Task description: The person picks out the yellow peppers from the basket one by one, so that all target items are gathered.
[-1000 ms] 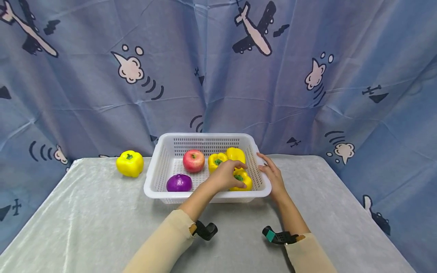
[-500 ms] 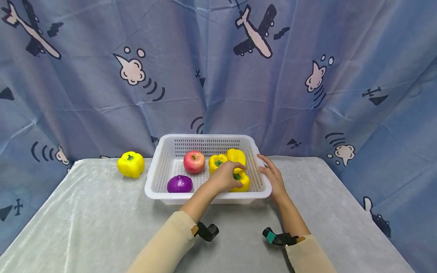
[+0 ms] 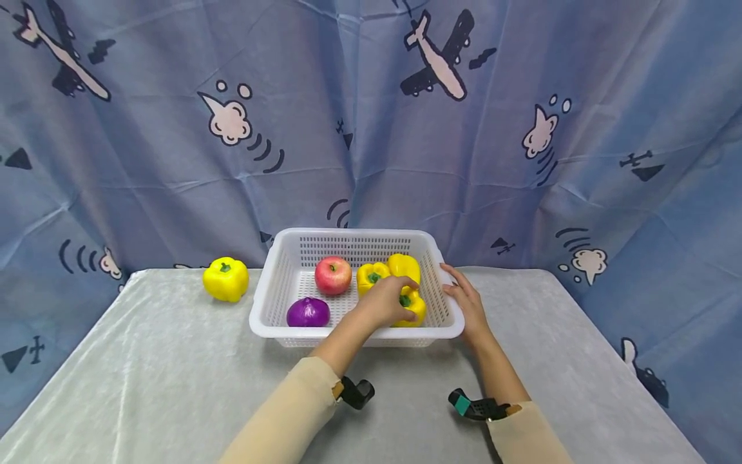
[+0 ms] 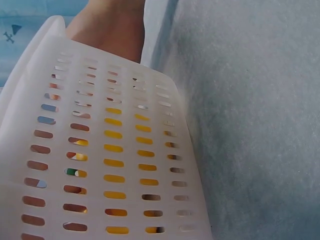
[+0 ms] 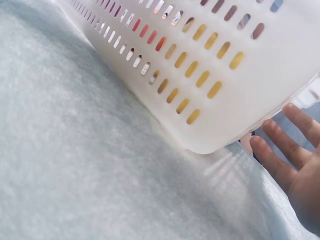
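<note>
In the head view my left hand (image 3: pixel 384 303) reaches over the front rim of a white perforated plastic basket (image 3: pixel 290 332). Its thumb and fingers grip the front yellow bell pepper (image 3: pixel 414 308), partly covering it. Two more yellow bell peppers, one to the left (image 3: pixel 371 274) and one behind (image 3: pixel 404 267), sit close by. My right hand (image 3: pixel 471 309) touches the basket's right end, fingers fairly straight; in the right wrist view the fingers (image 5: pixel 295 145) are spread along that end. Through the slots in the left wrist view, yellow pepper (image 4: pixel 114 148) shows, while the left fingers are hidden.
A red apple (image 3: pixel 333 276) and a round purple vegetable (image 3: pixel 308 312) lie in the basket's left half. Another yellow bell pepper (image 3: pixel 226 280) stands on the cloth-covered table (image 3: pixel 174 361), left of the basket. A blue patterned curtain (image 3: pixel 348 129) hangs directly behind.
The gripped pepper has shifted slightly left within the basket, along with the left hand's fingers. The right hand stays at the basket's end. The head view has drifted a little.
</note>
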